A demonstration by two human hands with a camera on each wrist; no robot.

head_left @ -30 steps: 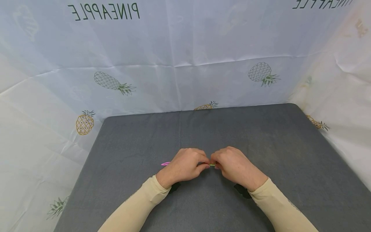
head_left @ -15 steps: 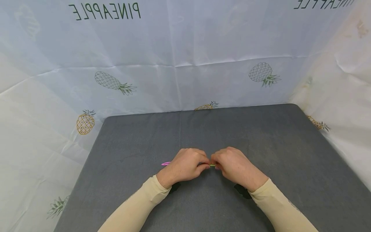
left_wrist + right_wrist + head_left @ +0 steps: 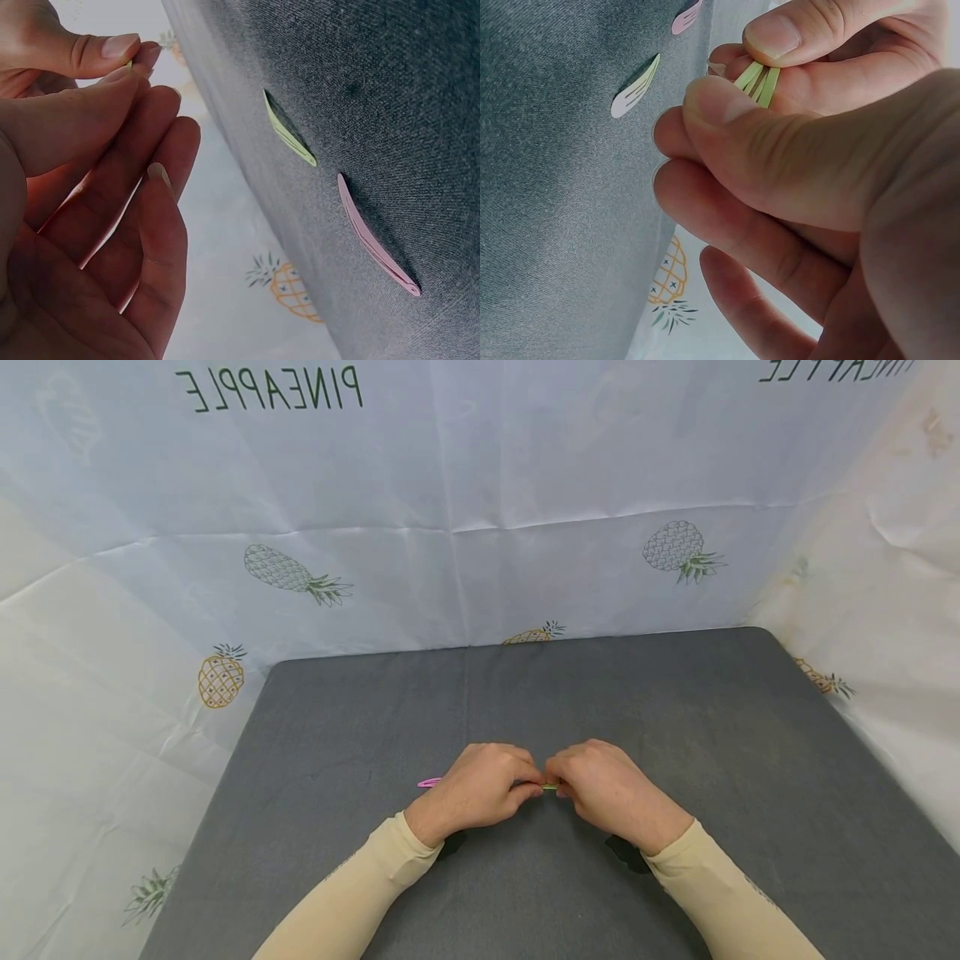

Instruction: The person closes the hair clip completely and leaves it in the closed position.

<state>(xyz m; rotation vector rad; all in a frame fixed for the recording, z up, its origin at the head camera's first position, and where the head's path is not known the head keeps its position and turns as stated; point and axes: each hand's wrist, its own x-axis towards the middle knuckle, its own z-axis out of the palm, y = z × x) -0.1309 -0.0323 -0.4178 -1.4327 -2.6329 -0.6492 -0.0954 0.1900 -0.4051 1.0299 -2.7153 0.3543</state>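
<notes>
A green snap hair clip [image 3: 768, 88] is stretched between my two hands, its middle strips showing in the right wrist view. My left hand [image 3: 480, 787] pinches one end between thumb and fingers. The other end is pinched by my right hand [image 3: 611, 789], close beside the left. Both clip ends are hidden under the fingertips. On the table, a pink snap hair clip [image 3: 371, 244] lies by a second green hair clip [image 3: 287, 139]. In the head view the pink clip pokes out left of my left wrist; that second green one is hidden there.
A dark grey cloth-covered table [image 3: 375, 718] lies under the hands. White curtains [image 3: 465, 577] with printed pineapples hang behind it and at both sides. Dark pieces [image 3: 628, 853] show under both wrists.
</notes>
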